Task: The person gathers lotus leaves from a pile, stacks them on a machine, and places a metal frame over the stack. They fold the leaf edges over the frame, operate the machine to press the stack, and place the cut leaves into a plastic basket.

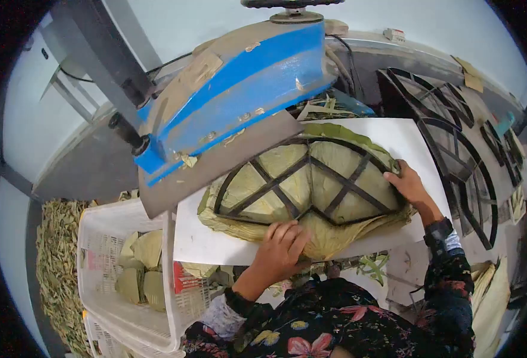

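Die (309, 160) on leaves (326, 240), centre. Left hand (281, 250) at lower edge, fingers together; right hand (409, 184) at right, thumb apart; whether either grips cannot be told. Uneven pressure could skew the die.

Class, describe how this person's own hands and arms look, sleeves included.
The left hand and right hand are bare, without gloves. The left sleeve and right sleeve are dark with a flower print, each showing a pale patch near a dark cuff.
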Demonstrator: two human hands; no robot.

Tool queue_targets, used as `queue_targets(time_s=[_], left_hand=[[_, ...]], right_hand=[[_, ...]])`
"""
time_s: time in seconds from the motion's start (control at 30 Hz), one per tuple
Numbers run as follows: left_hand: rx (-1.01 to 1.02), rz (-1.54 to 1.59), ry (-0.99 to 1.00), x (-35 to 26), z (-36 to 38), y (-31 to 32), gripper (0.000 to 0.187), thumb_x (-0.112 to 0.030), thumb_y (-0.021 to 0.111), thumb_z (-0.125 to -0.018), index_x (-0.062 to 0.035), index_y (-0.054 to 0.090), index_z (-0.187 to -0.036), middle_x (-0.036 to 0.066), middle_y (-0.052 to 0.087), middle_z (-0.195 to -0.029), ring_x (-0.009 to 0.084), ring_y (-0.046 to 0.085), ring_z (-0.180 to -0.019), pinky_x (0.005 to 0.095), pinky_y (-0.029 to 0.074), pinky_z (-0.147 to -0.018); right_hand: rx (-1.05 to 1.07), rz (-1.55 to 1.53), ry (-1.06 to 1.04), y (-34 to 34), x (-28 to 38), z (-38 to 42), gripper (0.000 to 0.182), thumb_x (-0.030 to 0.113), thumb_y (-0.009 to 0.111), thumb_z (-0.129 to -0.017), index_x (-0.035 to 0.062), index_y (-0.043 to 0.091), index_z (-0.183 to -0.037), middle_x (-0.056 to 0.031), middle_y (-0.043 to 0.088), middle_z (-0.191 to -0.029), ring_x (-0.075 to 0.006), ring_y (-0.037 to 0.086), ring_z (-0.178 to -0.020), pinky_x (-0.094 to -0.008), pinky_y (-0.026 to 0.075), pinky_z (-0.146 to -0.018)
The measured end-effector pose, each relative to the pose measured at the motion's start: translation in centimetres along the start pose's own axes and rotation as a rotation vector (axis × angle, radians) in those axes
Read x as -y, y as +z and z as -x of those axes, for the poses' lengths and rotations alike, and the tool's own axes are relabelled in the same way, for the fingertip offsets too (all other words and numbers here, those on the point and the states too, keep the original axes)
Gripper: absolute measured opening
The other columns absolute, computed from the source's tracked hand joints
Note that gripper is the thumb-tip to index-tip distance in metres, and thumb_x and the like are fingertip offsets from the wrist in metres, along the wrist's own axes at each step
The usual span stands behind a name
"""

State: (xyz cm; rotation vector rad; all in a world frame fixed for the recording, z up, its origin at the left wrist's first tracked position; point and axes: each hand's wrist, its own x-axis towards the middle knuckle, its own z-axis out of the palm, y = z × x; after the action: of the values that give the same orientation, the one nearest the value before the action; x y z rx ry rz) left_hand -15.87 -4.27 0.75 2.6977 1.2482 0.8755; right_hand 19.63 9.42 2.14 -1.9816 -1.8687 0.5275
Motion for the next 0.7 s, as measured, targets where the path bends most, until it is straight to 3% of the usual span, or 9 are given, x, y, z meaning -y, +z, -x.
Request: queue_targets(time_s=[0.1,0.13,0.2,0.33,0.4,0.47,0.53,0.6,0.7], left_hand=[[0.073,-0.081,-0.039,0.4,-1.6,0.0,0.069,-0.029,0.073,-0.061,-0.0069,0.048,-0.122,0.012,0.056,-0.105,0.0303,0.051,-0.106,0.0442,0.037,-0.094],[0.026,-0.135,0.033,0.6,-1.6,0.4,0.049,-0.015,0.057,-0.073,-0.0015,0.047,-0.119,0.015,0.058,-0.1,0.0313,0.054,-0.101,0.0435,0.041,-0.09],[-0.018,-0.157,0.108,0.8,-1.0,1.3,0.046,-0.014,0.056,-0.074,-0.0021,0.048,-0.118,0.014,0.058,-0.099,0.0306,0.054,-0.1,0.0435,0.042,-0.09],[0.04,-0.241,0.28,0.4,-0.2,1.2,0.04,-0.016,0.056,-0.077,-0.0039,0.05,-0.115,0.013,0.058,-0.093,0.0287,0.056,-0.098,0.0431,0.042,-0.095],[0.046,-0.24,0.295,0.8,-0.1,1.2,0.045,-0.015,0.056,-0.075,-0.0046,0.048,-0.118,0.013,0.057,-0.094,0.0277,0.057,-0.094,0.0429,0.043,-0.093],[0.018,-0.293,0.306,1.1,0.0,1.1,0.046,-0.014,0.055,-0.074,-0.0044,0.05,-0.119,0.011,0.056,-0.095,0.0246,0.059,-0.082,0.0381,0.048,-0.085],[0.024,-0.308,0.234,-0.6,-0.5,-1.6,0.046,-0.014,0.056,-0.073,-0.004,0.051,-0.118,0.012,0.056,-0.097,0.0231,0.059,-0.08,0.0357,0.05,-0.08],[-0.012,-0.353,0.178,-2.2,-0.4,-3.9,0.049,-0.015,0.06,-0.07,-0.0021,0.052,-0.116,0.013,0.055,-0.103,0.0194,0.059,-0.077,0.0292,0.052,-0.067],[0.082,-0.36,0.127,-4.6,1.9,-6.9,0.052,-0.016,0.065,-0.072,-0.0004,0.049,-0.118,0.016,0.054,-0.109,0.0252,0.06,-0.078,0.0317,0.051,-0.06]], right_hand=[[0.095,-0.304,-0.113,0.0,-0.8,-0.9,0.053,0.027,0.062,-0.083,-0.0072,0.046,-0.12,-0.0231,0.061,-0.103,-0.0294,0.061,-0.095,-0.0346,0.047,-0.083],[0.145,-0.547,-0.032,-0.6,-0.7,-0.7,0.048,0.021,0.062,-0.083,-0.0075,0.047,-0.119,-0.0198,0.062,-0.101,-0.0245,0.06,-0.092,-0.0323,0.047,-0.082],[0.248,-0.856,0.068,-1.8,-0.2,-1.0,0.038,0.011,0.06,-0.084,-0.0069,0.051,-0.116,-0.0121,0.063,-0.098,-0.0158,0.059,-0.089,-0.0288,0.047,-0.08],[0.147,-0.454,-0.294,-3.8,6.7,1.9,0.033,0.011,0.061,-0.081,-0.0036,0.056,-0.11,-0.0113,0.063,-0.1,-0.0203,0.06,-0.09,-0.0295,0.047,-0.08],[0.0,0.023,-0.845,-2.6,10.0,3.7,0.033,0.013,0.064,-0.078,0.0029,0.059,-0.108,-0.0155,0.063,-0.095,-0.031,0.062,-0.084,-0.0359,0.049,-0.076],[0.225,0.005,-0.903,0.2,12.8,5.9,0.027,0.014,0.063,-0.076,0.0072,0.06,-0.101,-0.0147,0.059,-0.088,-0.0354,0.059,-0.079,-0.0405,0.05,-0.067],[0.263,0.151,-1.026,2.3,14.4,7.6,0.019,0.014,0.061,-0.076,0.0101,0.059,-0.094,-0.0097,0.055,-0.081,-0.0309,0.06,-0.071,-0.0411,0.05,-0.058],[0.315,0.059,-1.124,2.6,14.8,7.9,0.016,0.014,0.059,-0.077,0.0112,0.058,-0.092,-0.0086,0.054,-0.08,-0.0298,0.06,-0.069,-0.0402,0.049,-0.055],[0.399,-0.009,-1.318,3.2,15.9,9.2,0.016,0.017,0.057,-0.077,0.0124,0.057,-0.092,-0.0062,0.051,-0.081,-0.0264,0.061,-0.066,-0.038,0.049,-0.051]])
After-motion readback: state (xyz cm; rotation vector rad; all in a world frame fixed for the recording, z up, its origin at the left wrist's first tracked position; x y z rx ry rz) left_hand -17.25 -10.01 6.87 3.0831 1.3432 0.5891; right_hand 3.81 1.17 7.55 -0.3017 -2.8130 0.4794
